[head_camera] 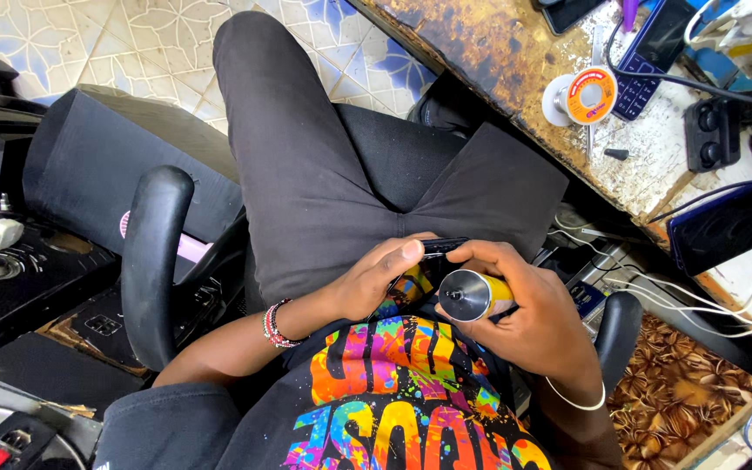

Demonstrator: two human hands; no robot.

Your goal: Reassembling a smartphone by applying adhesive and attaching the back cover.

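The small spray can [473, 294] sits in my right hand [533, 309], over my lap just in front of my shirt. It is a smooth metal cylinder with a yellow body and a bare silvery domed end. That shiny end faces up toward my eyes and a little to my left, so the can's long axis runs back into my palm, lying more flat than upright. My right fingers are wrapped around the yellow body, clenched on it.

Just beside the can, touching my fingertips, is a thin dark phone [435, 252], flat and glossy, its long edge running across my lap from left to right. My left hand [376, 277] grips its near end, thumb laid along the top edge, fingers curled under. A beaded bracelet [275, 325] circles my left wrist; a thin pale bangle [574, 400] rings the right.

Below lie my dark trousers [324, 174], soft matte cloth, between the padded black armrests [150, 261] of the chair. To my right stands a worn, stained workbench [515, 61], with a spool of solder wire [587, 96] and a keypad phone [654, 52] on it. A black speaker box [106, 165] stands on my left.
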